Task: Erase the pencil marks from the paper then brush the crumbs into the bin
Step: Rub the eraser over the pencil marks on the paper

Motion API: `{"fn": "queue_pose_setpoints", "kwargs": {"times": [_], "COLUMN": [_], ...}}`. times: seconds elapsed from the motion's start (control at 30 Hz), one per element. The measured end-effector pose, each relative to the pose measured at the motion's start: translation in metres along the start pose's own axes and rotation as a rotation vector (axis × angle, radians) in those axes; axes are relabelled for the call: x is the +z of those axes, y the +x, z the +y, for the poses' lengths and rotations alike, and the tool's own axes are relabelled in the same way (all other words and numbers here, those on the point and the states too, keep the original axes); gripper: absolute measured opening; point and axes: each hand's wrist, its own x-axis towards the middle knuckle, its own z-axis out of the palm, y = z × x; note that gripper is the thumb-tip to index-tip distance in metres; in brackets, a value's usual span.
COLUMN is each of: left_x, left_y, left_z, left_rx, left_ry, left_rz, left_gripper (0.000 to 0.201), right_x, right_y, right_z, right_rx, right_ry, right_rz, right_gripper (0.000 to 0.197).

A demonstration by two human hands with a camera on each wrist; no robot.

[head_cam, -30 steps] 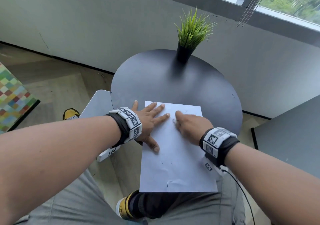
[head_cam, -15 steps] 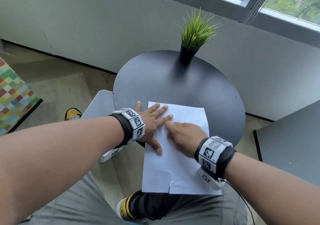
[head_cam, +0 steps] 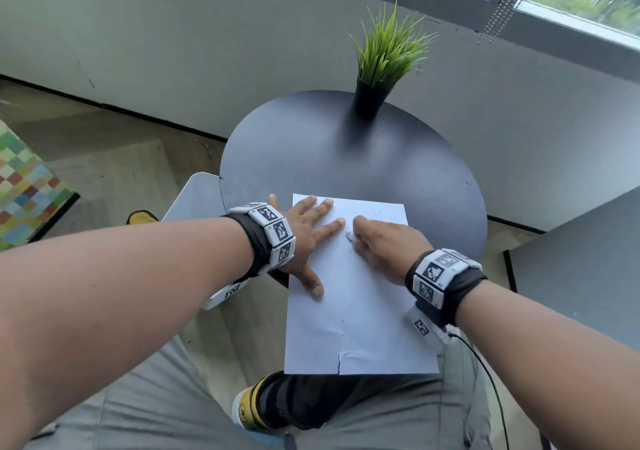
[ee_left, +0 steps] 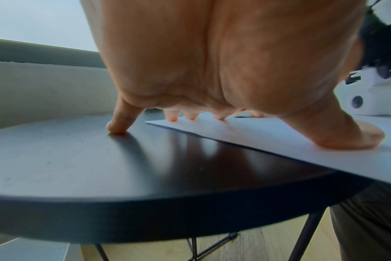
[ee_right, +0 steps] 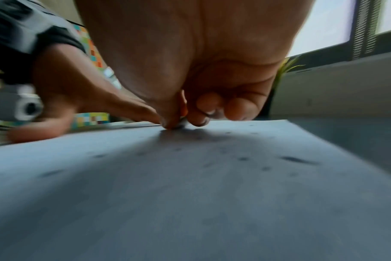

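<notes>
Erasing stage, seen from the head and both wrists. The paper (head_cam: 360, 297) lies on the round dark surface (head_cam: 311, 151) with its near end overhanging the 6 o'clock rim above the person's lap — a placement that leaves only the far half backed by something hard, which is presumably why the rubbing is done there; a short tear (head_cam: 338, 359) runs in from the near edge. The left hand (head_cam: 304, 238) is spread flat, fingers straight and grasping nothing; the thumb (ee_left: 346, 139) and three fingertips press the sheet near its 9 o'clock edge while the little finger (ee_left: 119, 123) lands on the bare surface, so the hand acts as a clamp against sliding and buckling. The right hand (head_cam: 384, 245) is curled, thumb and fingertips pinching a small pale object, judged to be the eraser (ee_right: 181, 123), which touches the paper just beside the left index fingertip; bracing close to the rubbing point keeps the sheet taut where friction is greatest. Faint pencil marks (head_cam: 379, 212) show toward 12 o'clock of the right hand, and dark crumbs (ee_right: 295, 159) are scattered nearer the wrist — erasing is judged unfinished, brushing not begun. A potted plant (head_cam: 384, 65) stands at the 12 o'clock rim, well apart; no bin can be identified.
</notes>
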Motion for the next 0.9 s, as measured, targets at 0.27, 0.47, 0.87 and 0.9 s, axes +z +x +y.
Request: {"fn": "queue_pose_setpoints", "kwargs": {"times": [0.27,0.47,0.87,0.9], "left_x": [-0.002,0.000,0.001,0.000], "left_y": [0.000,0.000,0.000,0.001], "left_z": [0.001,0.001,0.001,0.001], "left_rx": [-0.005,-0.013,-0.015,-0.015], "left_ry": [0.008,0.001,0.004,0.008], "left_rz": [-0.015,-0.014,-0.003,-0.002], "left_gripper": [0.142,0.142,0.142,0.143], "right_x": [0.003,-0.001,0.003,0.003], "right_y": [-0.018,-0.008,-0.019,-0.022], "right_z": [-0.021,-0.010,-0.038,-0.042], "right_rx": [-0.221,-0.088,-0.175,-0.205], "right_ry": [0.027,-0.015,-0.031,-0.010], "right_rz": [-0.120,-0.035,-0.131,-0.155], "right_gripper": [0.009,0.006,0.005,0.002]}}
